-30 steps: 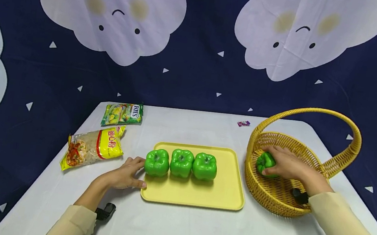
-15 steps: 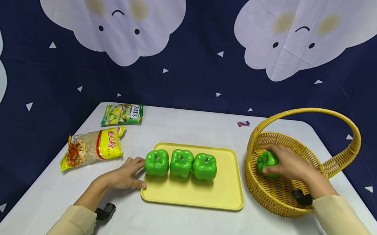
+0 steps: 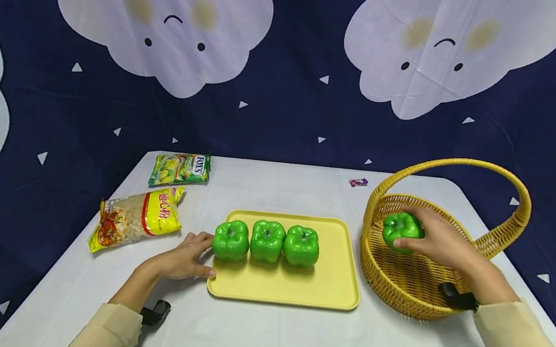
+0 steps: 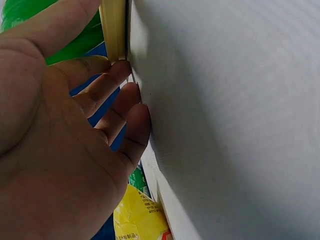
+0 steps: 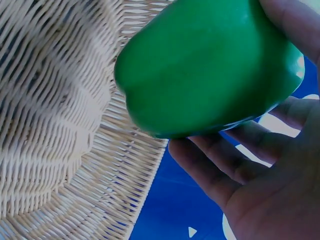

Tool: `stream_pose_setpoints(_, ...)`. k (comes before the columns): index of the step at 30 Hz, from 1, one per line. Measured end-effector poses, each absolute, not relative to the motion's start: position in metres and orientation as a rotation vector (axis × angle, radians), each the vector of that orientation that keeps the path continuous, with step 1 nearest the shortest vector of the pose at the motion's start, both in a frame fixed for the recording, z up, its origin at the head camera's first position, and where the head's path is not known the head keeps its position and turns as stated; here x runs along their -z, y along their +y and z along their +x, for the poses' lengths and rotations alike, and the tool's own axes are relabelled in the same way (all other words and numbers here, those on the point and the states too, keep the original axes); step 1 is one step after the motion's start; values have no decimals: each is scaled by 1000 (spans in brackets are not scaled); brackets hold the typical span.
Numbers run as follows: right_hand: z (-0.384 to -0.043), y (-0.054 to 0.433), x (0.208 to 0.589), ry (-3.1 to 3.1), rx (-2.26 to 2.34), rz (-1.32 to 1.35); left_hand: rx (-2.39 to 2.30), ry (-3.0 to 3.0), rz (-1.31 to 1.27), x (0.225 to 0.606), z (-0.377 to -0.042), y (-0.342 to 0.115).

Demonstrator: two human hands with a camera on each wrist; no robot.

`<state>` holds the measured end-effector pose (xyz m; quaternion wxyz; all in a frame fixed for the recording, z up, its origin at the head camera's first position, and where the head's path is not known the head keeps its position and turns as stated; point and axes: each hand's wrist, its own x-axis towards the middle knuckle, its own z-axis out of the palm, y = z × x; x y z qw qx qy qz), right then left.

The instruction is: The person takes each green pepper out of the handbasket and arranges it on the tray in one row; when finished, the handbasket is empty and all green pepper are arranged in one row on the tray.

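Note:
My right hand point(image 3: 440, 237) grips a green bell pepper point(image 3: 401, 231) inside the wicker basket point(image 3: 385, 278). In the right wrist view this bell pepper point(image 5: 210, 70) is up off the woven bottom, with fingers along one side and the thumb on the other. At the left end of the yellow tray point(image 3: 331, 286) rests my left hand point(image 3: 185, 258), its thumb and fingertips at the rim and its fingers loosely bent. Three more green bell peppers stand in a row on the tray: a left one point(image 3: 231, 240), a middle one point(image 3: 268, 241) and a right one point(image 3: 301, 247).
To the left lies a yellow bag of noodles point(image 3: 137, 216), and behind it a green FOX'S packet point(image 3: 180, 169). A small purple wrapped sweet point(image 3: 358, 182) is near the table's back edge. The basket's tall handle point(image 3: 469, 162) arches over its rear side.
My right hand has raised the green bell pepper from the basket's bottom and shifted slightly right with it. The left hand, tray and other bell peppers have stayed put.

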<state>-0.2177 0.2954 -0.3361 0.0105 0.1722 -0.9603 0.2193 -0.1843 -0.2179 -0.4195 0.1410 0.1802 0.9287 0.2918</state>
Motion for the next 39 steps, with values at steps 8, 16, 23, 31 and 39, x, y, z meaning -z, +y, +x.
stream_pose_setpoints(8, -205, 294, 326, -2944, -740, 516, -843, 2684, 522, 419, -185, -218)
stream_pose_setpoints(16, -188, 290, 317, -2888, -793, 443, -840, 2684, 527, 420, -184, -219)
stream_pose_setpoints(23, -177, 282, 316, -2793, -811, 462, -836, 2687, 539, 421, -184, -219)
stream_pose_setpoints(31, -168, 270, 318, -2648, -856, 561, -841, 2682, 538, 419, -184, -219)
stream_pose_setpoints(39, -161, 250, 322, -2581, -901, 635, -842, 2681, 538, 419, -184, -219)
